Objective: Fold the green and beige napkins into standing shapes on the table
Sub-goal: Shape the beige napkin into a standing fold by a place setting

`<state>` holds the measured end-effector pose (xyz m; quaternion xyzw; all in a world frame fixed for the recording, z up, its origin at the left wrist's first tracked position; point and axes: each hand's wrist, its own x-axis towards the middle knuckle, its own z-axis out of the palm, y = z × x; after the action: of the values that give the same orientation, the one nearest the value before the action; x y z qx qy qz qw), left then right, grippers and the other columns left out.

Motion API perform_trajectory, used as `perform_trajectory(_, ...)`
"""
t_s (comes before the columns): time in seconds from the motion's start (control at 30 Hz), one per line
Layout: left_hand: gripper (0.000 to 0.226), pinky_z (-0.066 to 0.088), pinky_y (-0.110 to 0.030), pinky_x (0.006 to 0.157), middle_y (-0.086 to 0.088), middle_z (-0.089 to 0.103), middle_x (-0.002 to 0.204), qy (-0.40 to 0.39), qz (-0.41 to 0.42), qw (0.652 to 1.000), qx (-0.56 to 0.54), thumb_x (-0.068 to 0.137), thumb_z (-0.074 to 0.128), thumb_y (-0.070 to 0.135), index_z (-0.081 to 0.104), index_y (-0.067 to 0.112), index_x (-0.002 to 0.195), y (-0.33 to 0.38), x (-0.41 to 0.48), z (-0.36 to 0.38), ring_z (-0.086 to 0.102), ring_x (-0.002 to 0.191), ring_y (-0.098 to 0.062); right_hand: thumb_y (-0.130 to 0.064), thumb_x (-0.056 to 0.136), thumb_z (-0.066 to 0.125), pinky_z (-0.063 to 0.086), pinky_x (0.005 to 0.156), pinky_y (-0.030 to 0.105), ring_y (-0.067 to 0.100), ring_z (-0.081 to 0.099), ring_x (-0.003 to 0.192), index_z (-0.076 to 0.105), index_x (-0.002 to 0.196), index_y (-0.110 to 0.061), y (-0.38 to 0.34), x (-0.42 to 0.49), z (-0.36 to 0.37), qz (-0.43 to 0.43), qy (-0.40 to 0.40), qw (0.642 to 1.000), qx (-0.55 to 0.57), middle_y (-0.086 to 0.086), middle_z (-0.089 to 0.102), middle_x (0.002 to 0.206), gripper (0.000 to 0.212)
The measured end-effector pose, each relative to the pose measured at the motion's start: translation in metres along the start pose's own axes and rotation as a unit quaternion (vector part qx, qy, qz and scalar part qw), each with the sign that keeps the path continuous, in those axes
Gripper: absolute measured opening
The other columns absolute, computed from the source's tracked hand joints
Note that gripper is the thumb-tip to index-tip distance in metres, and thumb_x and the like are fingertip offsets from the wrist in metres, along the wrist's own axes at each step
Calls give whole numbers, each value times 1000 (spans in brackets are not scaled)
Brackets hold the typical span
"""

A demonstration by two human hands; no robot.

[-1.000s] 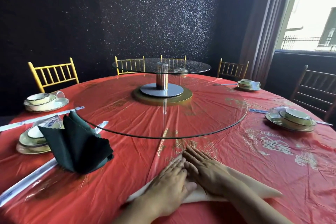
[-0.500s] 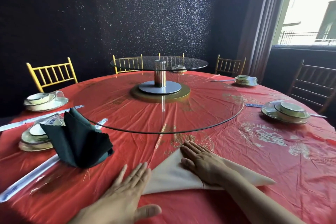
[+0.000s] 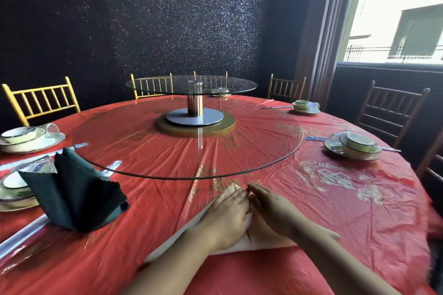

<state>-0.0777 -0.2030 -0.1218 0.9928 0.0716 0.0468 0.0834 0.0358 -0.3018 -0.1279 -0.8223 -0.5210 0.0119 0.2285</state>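
The beige napkin [image 3: 268, 240] lies flat as a triangle on the red tablecloth [image 3: 335, 211], close to the table's near edge, its tip pointing away from me. My left hand [image 3: 227, 215] lies flat on its left half with straight fingers. My right hand [image 3: 273, 208] presses flat on the right half, right beside the left hand along the middle line. The dark green napkin [image 3: 74, 194] stands folded in a fan shape at the left.
A glass turntable [image 3: 187, 148] covers the table's middle, with a smaller raised glass disc [image 3: 191, 84] on a metal post. Place settings with bowls [image 3: 352, 148] sit round the rim, wrapped chopsticks [image 3: 26, 235] lie at the left. Chairs [image 3: 40, 100] ring the table.
My left hand, which had slid off to the left onto the cloth, has come back onto the beige napkin beside my right hand. The camera has tilted slightly.
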Motion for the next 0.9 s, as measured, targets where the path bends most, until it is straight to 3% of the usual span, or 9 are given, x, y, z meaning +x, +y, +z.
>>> perform_trajectory(0.13, 55, -6, -27, 118, 2, 1, 158, -29, -11, 999, -14, 100, 23, 37, 9, 16, 149, -5, -1, 20, -6, 144, -5, -82, 59, -19, 12, 114, 23, 19, 25, 141, 31, 143, -10, 14, -7, 20, -9, -20, 999, -40, 9, 28, 151, 121)
perform_trajectory(0.2, 55, -9, -25, 117, 3, -3, 158, -35, -11, 999, -12, 100, 22, 38, 7, 16, 149, -5, -2, 21, -8, 143, -3, -80, 42, -38, 1, 113, 18, 12, 12, 144, 18, 147, -14, 19, -8, 27, -5, -42, 995, -89, 4, 15, 156, 136)
perform_trajectory(0.43, 69, -11, -26, 116, 6, -8, 157, -68, -20, 997, 18, 92, 11, 56, 0, 18, 149, -5, -1, 24, -12, 142, -3, -82, 34, -38, -12, 112, 28, 6, -14, 141, -5, 148, -20, 27, -21, 11, 23, -108, 983, -146, -4, -9, 156, 133)
perform_trajectory(0.6, 61, -12, -27, 115, 5, -8, 157, -67, -17, 997, 18, 98, 17, 47, 1, 17, 149, -8, 0, 27, -12, 142, -4, -83, 25, -40, -12, 116, 33, 2, -24, 131, -9, 147, -19, 69, -49, -21, 140, -98, 968, -184, -3, -17, 154, 141)
perform_trajectory(0.7, 63, -12, -27, 116, 5, -9, 157, -71, -22, 997, 0, 97, 17, 50, -1, 18, 149, -6, -1, 25, -13, 142, -4, -77, 19, -46, -15, 114, 32, 6, -22, 136, -8, 147, -17, 79, -58, -35, 211, -76, 951, -211, -1, -16, 155, 147)
perform_trajectory(0.77, 67, -12, -27, 115, 5, -8, 157, -74, -27, 997, -17, 95, 15, 55, 0, 19, 149, -5, -3, 23, -12, 142, -5, -75, 27, -48, -22, 109, 26, 7, -20, 137, -5, 147, -14, 68, -56, -35, 211, -20, 956, -204, -1, -15, 154, 141)
perform_trajectory(0.8, 73, -12, -27, 114, 5, -8, 157, -77, -29, 996, -18, 91, 12, 61, -1, 19, 149, -5, -2, 22, -12, 143, -5, -75, 42, -44, -22, 107, 23, 9, -13, 138, 3, 147, -11, 61, -53, -30, 186, 9, 960, -209, 0, -8, 153, 132)
perform_trajectory(0.87, 93, -13, -27, 114, 5, -9, 157, -79, -25, 997, -7, 74, 1, 74, -2, 19, 149, -6, -2, 24, -12, 142, -5, -67, 82, -17, -5, 109, 24, 16, 24, 136, 39, 138, -5, 40, -46, -18, 142, 15, 959, -247, 7, 28, 147, 100)
perform_trajectory(0.9, 98, -13, -27, 114, 4, -10, 157, -79, -23, 997, 2, 69, -1, 77, -3, 19, 148, -6, -2, 24, -13, 142, -5, -58, 91, -7, 3, 108, 26, 18, 41, 129, 52, 129, -6, 28, -42, -11, 129, -4, 964, -231, 8, 44, 139, 87)
